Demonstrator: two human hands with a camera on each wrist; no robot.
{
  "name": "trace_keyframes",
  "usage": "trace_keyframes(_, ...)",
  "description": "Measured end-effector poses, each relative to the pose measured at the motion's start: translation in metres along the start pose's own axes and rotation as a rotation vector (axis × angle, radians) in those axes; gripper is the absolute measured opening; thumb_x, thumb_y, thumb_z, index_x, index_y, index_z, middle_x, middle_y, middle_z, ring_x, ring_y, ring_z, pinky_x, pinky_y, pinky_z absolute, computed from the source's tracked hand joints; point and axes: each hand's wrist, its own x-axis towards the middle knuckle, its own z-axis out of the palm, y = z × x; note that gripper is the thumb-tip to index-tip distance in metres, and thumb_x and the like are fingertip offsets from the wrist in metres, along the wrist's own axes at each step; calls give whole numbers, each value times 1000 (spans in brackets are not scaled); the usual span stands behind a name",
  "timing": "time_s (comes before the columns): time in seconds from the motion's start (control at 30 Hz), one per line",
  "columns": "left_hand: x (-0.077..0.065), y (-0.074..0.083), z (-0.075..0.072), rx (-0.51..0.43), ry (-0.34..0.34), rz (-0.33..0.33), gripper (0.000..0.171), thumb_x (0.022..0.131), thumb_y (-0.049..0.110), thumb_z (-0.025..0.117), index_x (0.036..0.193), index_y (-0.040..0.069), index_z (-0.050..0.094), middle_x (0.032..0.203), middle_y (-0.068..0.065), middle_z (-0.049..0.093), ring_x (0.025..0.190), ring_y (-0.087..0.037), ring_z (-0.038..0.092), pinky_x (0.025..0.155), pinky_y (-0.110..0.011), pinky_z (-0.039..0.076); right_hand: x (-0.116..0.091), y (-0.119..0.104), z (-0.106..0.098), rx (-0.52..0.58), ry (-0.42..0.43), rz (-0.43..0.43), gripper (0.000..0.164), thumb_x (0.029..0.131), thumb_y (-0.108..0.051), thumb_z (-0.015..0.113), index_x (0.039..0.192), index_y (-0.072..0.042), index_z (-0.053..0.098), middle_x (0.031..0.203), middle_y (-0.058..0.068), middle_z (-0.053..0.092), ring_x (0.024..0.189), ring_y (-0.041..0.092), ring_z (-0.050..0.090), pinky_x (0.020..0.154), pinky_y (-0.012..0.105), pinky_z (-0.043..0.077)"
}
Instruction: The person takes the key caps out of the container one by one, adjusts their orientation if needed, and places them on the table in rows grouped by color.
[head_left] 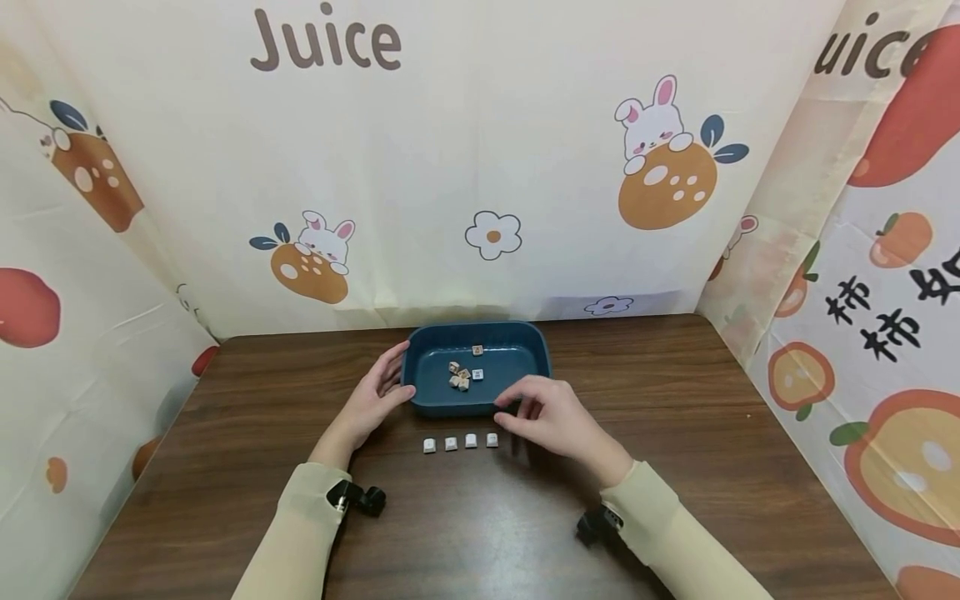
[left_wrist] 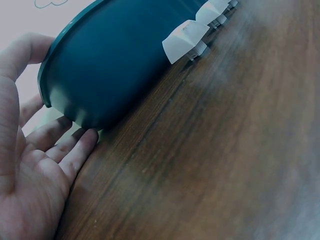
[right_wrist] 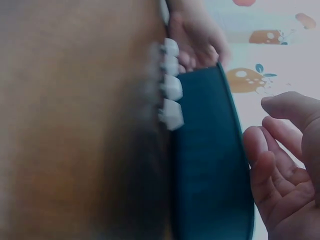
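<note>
A dark blue tray (head_left: 483,408) lies near the table's back edge. At its left end my left hand (head_left: 375,392) holds it, with fingers against the outer wall and thumb at the rim. My right hand (head_left: 553,417) hovers at the front right of the tray, its thumb and forefinger bent toward each other with a gap and nothing visible between them. In front of the tray, several white keycap-like pieces (head_left: 451,444) stand in a row; the rightmost is nearest the right hand. Inside the tray lie several small tan cubes (head_left: 463,374) with dark marks and a paler cube (head_left: 477,375).
The dark brown wooden table (head_left: 420,533) extends to both sides and in front of the tray. A printed cloth (head_left: 450,167) with fruit and rabbits hangs behind it and along the sides. Black wrist cameras (head_left: 596,527) sit on both cuffs.
</note>
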Motion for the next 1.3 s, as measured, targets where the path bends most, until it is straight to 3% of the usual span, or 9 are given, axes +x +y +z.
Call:
trace_keyframes(0.27,-1,2,0,-6,-3,5,76,109,12,66,174,19,27,178,-18,29,162,-43,31,128,-62,26,38,11,-10,-1,-19,41,18,96,-14,87,113,-10,82,108,7,78,78,8,70,67,29,60)
trace_keyframes(0.5,-2,0,0,-10,4,10,76,109,9,64,174,18,27,177,-19,29,162,-43,30,128,-63,26,73,22,-12,-33,19,111,33,95,-24,89,124,-13,79,120,7,78,92,11,74,77,34,63)
trace_keyframes(0.63,-1,0,0,-15,2,12,76,109,9,64,174,18,27,178,-19,29,163,-42,30,128,-63,25,88,32,-9,-35,-29,165,37,96,-26,89,127,-12,77,123,11,76,98,16,74,85,38,63)
trace_keyframes(0.93,0,1,0,-5,2,11,75,109,10,65,174,18,27,177,-18,30,162,-42,30,128,-62,26,101,52,7,-19,-172,318,62,96,-34,87,144,-2,65,134,15,70,118,26,70,101,45,60)
trace_keyframes(1.3,1,1,0,-1,4,1,75,109,9,64,174,19,28,177,-17,31,162,-42,32,128,-63,27,103,58,16,-60,-299,411,53,93,-28,91,138,-7,70,128,8,72,116,22,71,106,42,57)
